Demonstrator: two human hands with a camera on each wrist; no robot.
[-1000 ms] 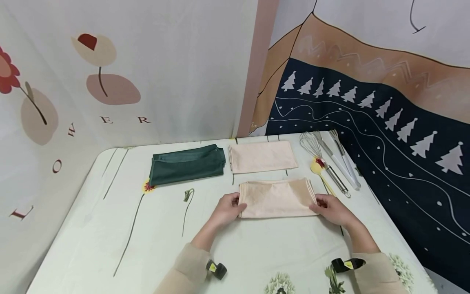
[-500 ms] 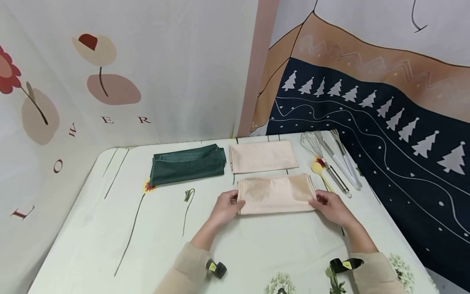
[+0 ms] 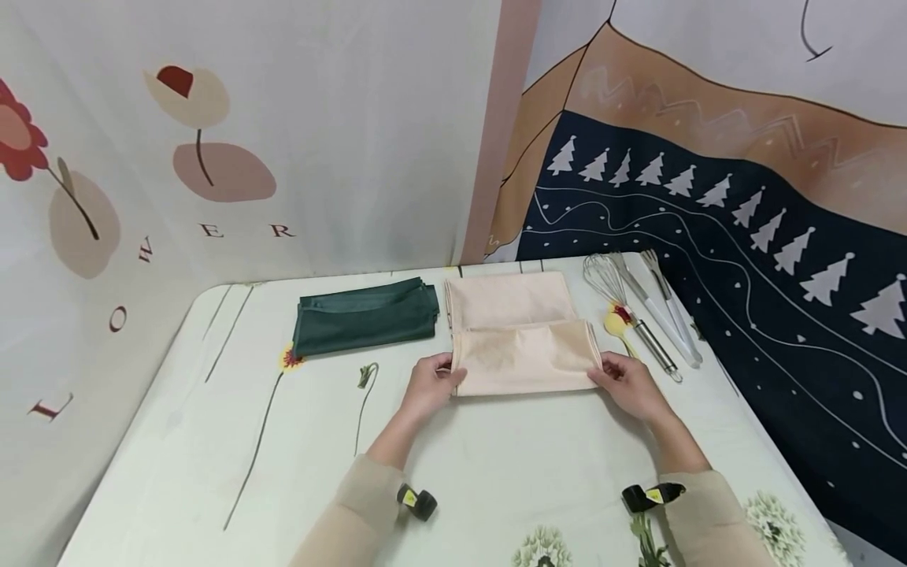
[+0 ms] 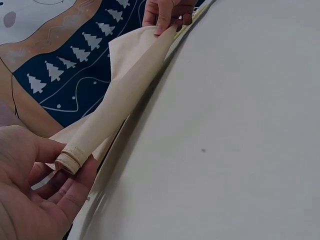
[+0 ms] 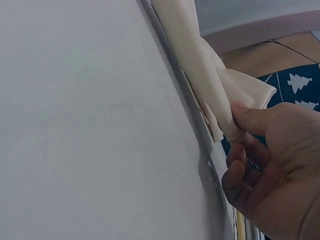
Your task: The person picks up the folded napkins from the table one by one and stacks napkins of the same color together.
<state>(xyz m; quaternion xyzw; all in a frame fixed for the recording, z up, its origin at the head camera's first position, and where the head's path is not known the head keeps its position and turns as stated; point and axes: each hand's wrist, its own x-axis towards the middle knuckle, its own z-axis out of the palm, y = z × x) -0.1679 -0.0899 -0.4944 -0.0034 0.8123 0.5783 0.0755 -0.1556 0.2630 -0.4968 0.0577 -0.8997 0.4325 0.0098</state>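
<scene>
A folded pale pink cloth (image 3: 526,358) is stretched between both hands, its far edge overlapping a second folded pink cloth (image 3: 506,298) behind it. My left hand (image 3: 430,386) pinches its left end, thumb on top and fingers beneath, around the stacked hems seen in the left wrist view. At the opposite end my right hand (image 3: 631,383) pinches the near corner between thumb and fingers. In the right wrist view the held cloth (image 5: 197,65) hangs above the table surface, with its far flap sticking out past the thumb. A folded dark green cloth (image 3: 364,319) lies to the left.
At the right edge lie a whisk (image 3: 631,315), a yellow spoon (image 3: 618,324) and some grey-handled utensils (image 3: 669,319). The table (image 3: 298,472) has a flower-printed white cover. Hanging fabric (image 3: 354,142) stands behind it and along the right side.
Both hands have carried the held pink cloth away from the body and slightly left, so it now overlaps the second pink cloth. The green cloth and utensils have stayed put.
</scene>
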